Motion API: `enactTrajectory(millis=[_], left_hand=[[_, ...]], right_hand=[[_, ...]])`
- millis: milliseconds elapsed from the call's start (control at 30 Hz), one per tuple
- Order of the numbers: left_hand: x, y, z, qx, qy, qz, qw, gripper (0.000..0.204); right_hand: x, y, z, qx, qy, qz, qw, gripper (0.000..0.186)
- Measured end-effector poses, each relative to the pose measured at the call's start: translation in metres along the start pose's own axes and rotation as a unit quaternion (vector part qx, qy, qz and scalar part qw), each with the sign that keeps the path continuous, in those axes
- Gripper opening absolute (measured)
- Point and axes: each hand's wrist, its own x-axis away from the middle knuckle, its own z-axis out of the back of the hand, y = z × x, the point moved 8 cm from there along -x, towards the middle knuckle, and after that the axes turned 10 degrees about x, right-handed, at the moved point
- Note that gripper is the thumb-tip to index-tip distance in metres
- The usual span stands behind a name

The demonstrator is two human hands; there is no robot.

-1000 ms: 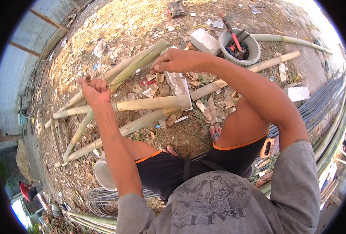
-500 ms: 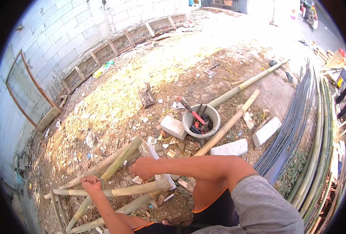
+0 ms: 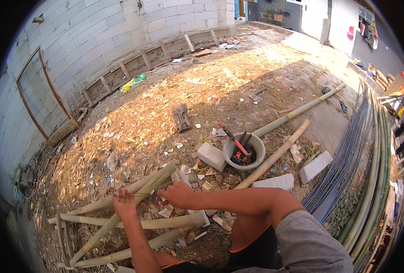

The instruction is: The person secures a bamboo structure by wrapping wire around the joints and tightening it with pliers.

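In my left hand (image 3: 125,208), turned palm up with the fingers curled, lie thin strands of wire (image 3: 142,194). They stretch across a diagonal bamboo pole (image 3: 155,183) toward my right hand (image 3: 179,194), which is closed in a pinch on what looks like the wire's other end. Both hands hover over a low frame of bamboo poles. One horizontal pole (image 3: 170,222) of that frame runs beneath my forearms, and another pole (image 3: 120,256) lies nearer my legs. How the wire sits around the pole is too fine to make out.
A bucket (image 3: 244,167) holding a red-handled hammer (image 3: 235,140) and other tools stands ahead, beside a pale block (image 3: 212,156). Loose bamboo (image 3: 275,154) lies past it. Dark rods (image 3: 336,159) and long bamboo poles (image 3: 378,168) line the right. Rubble litters the ground.
My left hand has moved up from the horizontal pole and turned palm up, showing the wire strands. My right hand stays pinched near the diagonal pole. The view has shifted slightly and is less bright.
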Motion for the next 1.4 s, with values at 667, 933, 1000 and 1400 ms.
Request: enactTrajectory(millis=[667, 933, 1000, 1400], left_hand=[[-0.008, 0.054, -0.016, 0.104, -0.1, -0.055, 0.988, 0.025], [0.016, 0.009, 0.0, -0.154, -0.085, 0.029, 0.984, 0.04], [0.013, 0.0, 0.01, -0.156, -0.058, 0.05, 0.985, 0.04], [0.083, -0.107, 0.172, -0.164, 0.178, 0.193, 0.951, 0.07]], right_hand=[[-0.018, -0.016, -0.035, -0.422, -0.161, -0.005, 0.892, 0.035], [0.004, 0.108, 0.022, -0.362, -0.026, -0.19, 0.912, 0.032], [0.014, 0.125, 0.045, -0.37, 0.019, -0.206, 0.906, 0.032], [0.015, 0.126, 0.108, -0.313, 0.149, -0.191, 0.918, 0.034]])
